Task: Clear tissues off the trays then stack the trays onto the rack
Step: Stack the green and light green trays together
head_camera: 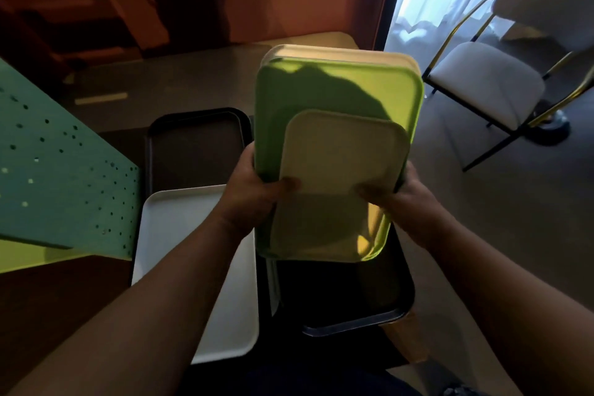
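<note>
I hold a stack of trays tilted up in front of me. A small cream tray (340,177) lies on top of a larger green tray (324,90), and a cream tray (360,53) shows behind the green one's far edge. My left hand (257,190) grips the stack's left side, thumb on the small cream tray. My right hand (405,199) grips the right side, thumb on the same tray. Below, a white tray (180,235), a black tray (193,145) and another black tray (379,299) lie flat. No tissues are visible.
A teal perforated metal panel (64,170) slants in at the left, close to the white tray. A white-cushioned chair (485,80) with a gold frame stands at the right by a curtained window. An orange wall is behind.
</note>
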The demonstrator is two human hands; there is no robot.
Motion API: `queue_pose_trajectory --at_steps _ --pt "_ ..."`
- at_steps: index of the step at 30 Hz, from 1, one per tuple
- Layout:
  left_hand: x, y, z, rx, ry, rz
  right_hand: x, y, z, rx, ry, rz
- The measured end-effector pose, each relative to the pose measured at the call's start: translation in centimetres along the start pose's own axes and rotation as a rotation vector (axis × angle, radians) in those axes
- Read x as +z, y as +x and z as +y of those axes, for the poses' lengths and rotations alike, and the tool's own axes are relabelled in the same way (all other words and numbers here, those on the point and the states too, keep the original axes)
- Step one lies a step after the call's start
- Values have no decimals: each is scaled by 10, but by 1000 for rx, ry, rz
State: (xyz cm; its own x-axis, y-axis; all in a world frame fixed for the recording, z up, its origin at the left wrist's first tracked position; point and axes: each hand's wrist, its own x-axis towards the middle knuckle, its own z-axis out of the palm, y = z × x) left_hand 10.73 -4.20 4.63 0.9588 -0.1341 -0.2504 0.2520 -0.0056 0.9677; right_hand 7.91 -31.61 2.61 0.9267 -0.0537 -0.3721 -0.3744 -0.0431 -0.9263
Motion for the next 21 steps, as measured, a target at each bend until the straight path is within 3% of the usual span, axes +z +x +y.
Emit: queue_pose_trajectory --at_steps 5,9,14,21 --pt "25 0 -7 182 125 61 -20 6 -3 -250 120 -57" --pt "34 2 -20 222 191 100 -32 8 2 -278 152 -95" --pt "41 -8 -31 206 268 160 -31 -2 17 -279 85 -19" --pt "31 -8 -42 165 298 72 -27 -8 33 -286 14 7"
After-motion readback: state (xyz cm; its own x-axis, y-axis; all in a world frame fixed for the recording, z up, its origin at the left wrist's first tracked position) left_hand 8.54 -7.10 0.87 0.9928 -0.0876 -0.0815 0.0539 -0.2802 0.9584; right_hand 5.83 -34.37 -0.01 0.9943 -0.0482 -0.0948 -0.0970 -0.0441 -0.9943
